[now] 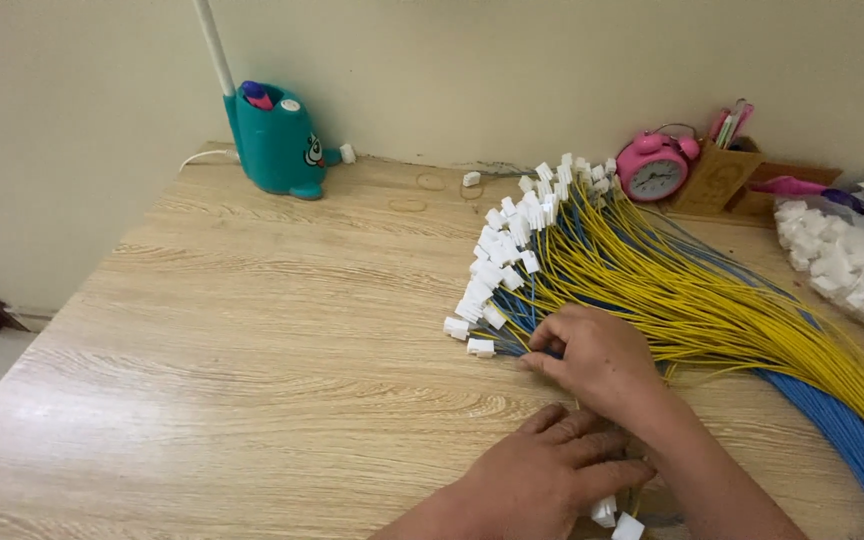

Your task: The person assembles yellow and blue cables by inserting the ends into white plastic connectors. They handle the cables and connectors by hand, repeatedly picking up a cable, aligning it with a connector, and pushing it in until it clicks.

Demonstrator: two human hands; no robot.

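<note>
On the wooden table [252, 330] a wide fan of yellow and blue wires [672, 290] spreads from lower right toward the wall, each wire ending in a small white connector [500, 262]. Our right hand [597, 355] rests on the near edge of the fan, its fingers curled down onto the wires just behind the lowest connectors; we judge it is pinching or pressing one or two strands, though the fingertips are hidden and we cannot tell which. Our left hand [542, 470] lies lower, palm down, fingers loosely bent over something, with two loose white connectors [614, 518] showing just beneath it.

Against the wall stand a teal desk lamp base [277, 140], a pink alarm clock [655, 165] and a cardboard pen holder [720, 172]; a clear bag of white connectors [847, 265] sits at the right edge.

We judge the main risk is tangling: pulling one strand while neighbours lie across it could drag several connectors out of the fan. The loose connectors under the left hand, close to the table's near edge, could also slide off if that hand shifts.
</note>
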